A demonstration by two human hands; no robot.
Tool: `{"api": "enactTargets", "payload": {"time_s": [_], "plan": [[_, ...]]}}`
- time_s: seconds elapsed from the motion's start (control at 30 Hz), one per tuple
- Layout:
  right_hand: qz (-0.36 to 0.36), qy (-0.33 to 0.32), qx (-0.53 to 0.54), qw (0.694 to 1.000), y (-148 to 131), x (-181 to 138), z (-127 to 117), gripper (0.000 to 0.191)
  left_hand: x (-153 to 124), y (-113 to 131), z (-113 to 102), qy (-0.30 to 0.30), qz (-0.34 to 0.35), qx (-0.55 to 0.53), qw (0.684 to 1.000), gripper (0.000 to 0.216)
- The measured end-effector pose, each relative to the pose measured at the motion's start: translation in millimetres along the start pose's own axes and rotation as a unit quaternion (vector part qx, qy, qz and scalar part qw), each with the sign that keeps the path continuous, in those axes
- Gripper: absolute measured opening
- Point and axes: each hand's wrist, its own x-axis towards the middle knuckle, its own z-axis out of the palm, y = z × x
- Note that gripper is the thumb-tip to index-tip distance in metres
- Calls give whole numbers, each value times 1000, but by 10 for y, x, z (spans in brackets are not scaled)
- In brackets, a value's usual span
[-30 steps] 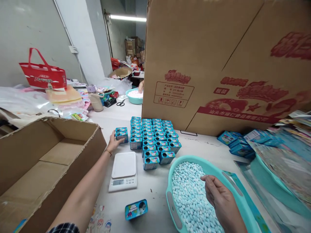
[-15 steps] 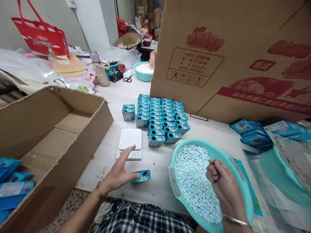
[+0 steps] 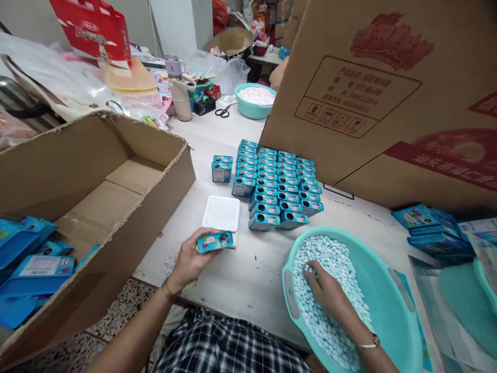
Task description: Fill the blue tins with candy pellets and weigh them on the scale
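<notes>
My left hand (image 3: pixel 193 261) is closed round a small blue box (image 3: pixel 215 241) with a dark round spot on its printed face. The box hangs just in front of a white digital scale (image 3: pixel 221 212) and hides part of its front panel. My right hand (image 3: pixel 324 285) reaches into a turquoise basin (image 3: pixel 382 290) of small pale-blue candies (image 3: pixel 322 246). Its fingers are curled down among them, with the tips partly hidden. Beyond the scale stand rows of matching blue boxes (image 3: pixel 267 191), with a short separate row (image 3: pixel 222 170) to their left.
An open cardboard box (image 3: pixel 166 191) at left holds several blue packages (image 3: pixel 39 264). A large printed carton (image 3: pixel 361 103) stands behind the rows. More blue packages (image 3: pixel 435 233) lie at right. Scissors (image 3: pixel 222 111) and a second basin (image 3: pixel 254 109) are at the back.
My left hand has picked up the blue box from the table and raised it near the scale. My right hand has lowered into the candies. The camera view has shifted.
</notes>
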Motion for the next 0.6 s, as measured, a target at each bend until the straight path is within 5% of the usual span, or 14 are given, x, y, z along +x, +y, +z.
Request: {"api": "enactTargets", "payload": {"time_s": [0.07, 0.13, 0.27, 0.37, 0.47, 0.6], "plan": [[42, 38, 130, 990, 4, -2, -118, 35, 344, -19, -94, 30, 23, 3, 999, 45], [111, 62, 300, 945, -37, -27, -229, 38, 695, -68, -138, 28, 37, 6, 999, 48], [208, 55, 630, 746, -167, -134, -374, 28, 1175, -162, -132, -30, 40, 22, 998, 50], [225, 75, 753, 614, -203, -208, -419, 24, 1234, -154, -162, -54, 47, 38, 997, 63], [229, 109, 789, 560, -203, -240, -438, 17, 1098, -93, -274, -36, 66, 52, 996, 89], [231, 102, 809, 531, -264, -218, -485, 13, 855, -32, -460, 42, 65, 11, 997, 78]]}}
